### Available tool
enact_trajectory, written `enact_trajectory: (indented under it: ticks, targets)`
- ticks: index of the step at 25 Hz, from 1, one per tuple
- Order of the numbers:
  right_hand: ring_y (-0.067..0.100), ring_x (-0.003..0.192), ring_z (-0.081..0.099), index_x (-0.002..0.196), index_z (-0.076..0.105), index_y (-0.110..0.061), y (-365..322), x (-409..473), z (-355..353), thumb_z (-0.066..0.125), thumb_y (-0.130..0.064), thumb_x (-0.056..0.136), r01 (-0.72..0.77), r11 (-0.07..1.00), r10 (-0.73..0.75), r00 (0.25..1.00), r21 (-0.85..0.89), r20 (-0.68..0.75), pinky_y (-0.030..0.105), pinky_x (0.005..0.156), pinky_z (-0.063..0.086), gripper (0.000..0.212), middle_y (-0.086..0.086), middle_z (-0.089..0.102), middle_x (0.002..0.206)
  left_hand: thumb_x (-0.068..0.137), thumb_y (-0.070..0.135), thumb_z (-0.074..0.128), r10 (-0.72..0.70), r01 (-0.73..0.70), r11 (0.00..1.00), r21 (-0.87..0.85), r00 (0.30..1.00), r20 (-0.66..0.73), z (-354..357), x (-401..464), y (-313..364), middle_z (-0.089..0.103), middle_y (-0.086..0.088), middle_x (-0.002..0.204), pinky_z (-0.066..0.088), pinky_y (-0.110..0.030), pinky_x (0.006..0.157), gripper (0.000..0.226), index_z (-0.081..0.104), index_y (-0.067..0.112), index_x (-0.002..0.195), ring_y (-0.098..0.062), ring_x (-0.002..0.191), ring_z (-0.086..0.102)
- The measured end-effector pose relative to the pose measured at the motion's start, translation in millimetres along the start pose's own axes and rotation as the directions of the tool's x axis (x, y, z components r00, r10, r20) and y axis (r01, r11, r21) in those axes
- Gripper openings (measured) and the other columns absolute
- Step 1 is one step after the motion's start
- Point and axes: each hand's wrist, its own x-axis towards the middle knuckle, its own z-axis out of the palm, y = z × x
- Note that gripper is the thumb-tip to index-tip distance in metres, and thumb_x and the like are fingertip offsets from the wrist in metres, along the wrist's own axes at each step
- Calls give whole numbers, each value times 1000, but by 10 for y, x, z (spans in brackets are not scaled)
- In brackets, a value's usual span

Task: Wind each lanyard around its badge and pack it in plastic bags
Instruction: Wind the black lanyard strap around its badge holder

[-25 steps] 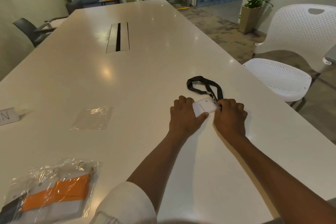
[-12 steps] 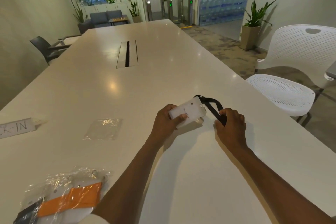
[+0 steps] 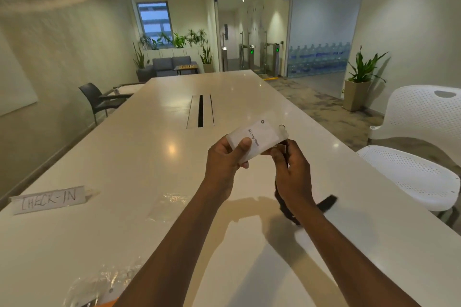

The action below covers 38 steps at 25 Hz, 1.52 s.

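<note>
The badge (image 3: 258,139) is held above the tabletop (image 3: 139,157), clamped in the grip of the left hand (image 3: 224,161). The black lanyard (image 3: 287,203) is pinched near its clip by the right hand (image 3: 293,172) and hangs below. For a neat winding, the strap should be kept flat and tight. An empty plastic bag (image 3: 166,207) lies near, and the tabletop edge at the right should be avoided.
</note>
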Motion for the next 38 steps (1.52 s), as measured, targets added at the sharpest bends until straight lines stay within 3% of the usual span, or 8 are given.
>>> enact_trajectory:
  ticks: [6,12,16,19,23,27,32,38]
  targets:
    - [14,71,65,99,59,-21,-395,-12,264,43,-24,104,30,983,-41,998,179,55,19,67,52,17,0,70,76,84,31,72,129,-133,991,-19,984,-123,-119,100,410,74,10,93,54,-25,53,18,65,23,98,-8,73,67]
    - [7,76,65,92,61,-23,-411,-257,506,39,-28,104,-112,992,99,975,54,200,12,67,50,26,-11,70,78,91,27,70,156,-151,988,40,931,-329,-293,154,539,68,-3,106,54,-24,50,17,62,23,105,-13,76,67]
    - [17,75,66,96,59,-23,-320,-339,503,42,-23,103,-202,979,203,928,-36,312,32,72,54,18,-7,71,76,90,28,69,155,-185,982,-41,912,-381,-458,267,783,65,-11,117,52,-21,51,37,57,10,121,-20,85,66]
    - [11,70,65,93,61,-25,-231,-327,442,46,-25,102,-243,969,242,922,-34,303,31,72,53,17,-5,68,71,84,36,70,185,-231,969,-84,913,-364,-506,311,1002,64,-8,115,54,-21,54,43,57,16,120,-23,90,65]
    - [12,82,66,92,61,-29,-56,-374,368,47,-23,102,-289,948,318,887,-136,334,36,80,55,19,-7,70,81,87,33,69,203,-253,961,-114,921,-333,-498,358,1146,66,-4,106,52,-20,53,20,59,27,103,-21,87,62]
    - [9,106,60,108,53,-38,-131,-282,314,57,1,90,-215,975,222,962,-57,160,18,78,52,43,-18,62,110,90,32,68,221,-236,971,-28,941,-258,-438,336,1065,68,-2,104,53,-21,53,15,60,28,101,-20,82,62]
    - [-3,104,58,116,51,-41,-581,52,356,70,-38,86,11,999,-11,1000,31,-1,12,77,48,35,-30,61,110,91,31,68,198,-198,980,21,954,-226,-334,283,956,68,2,103,56,-24,56,16,60,27,105,-18,83,65]
    - [7,100,56,111,44,-45,-645,117,546,77,-43,78,-10,997,9,1000,-75,-6,22,79,48,47,-22,59,99,87,34,70,166,-156,986,63,960,-224,-264,213,864,67,-2,112,56,-23,57,44,56,16,125,-24,92,66]
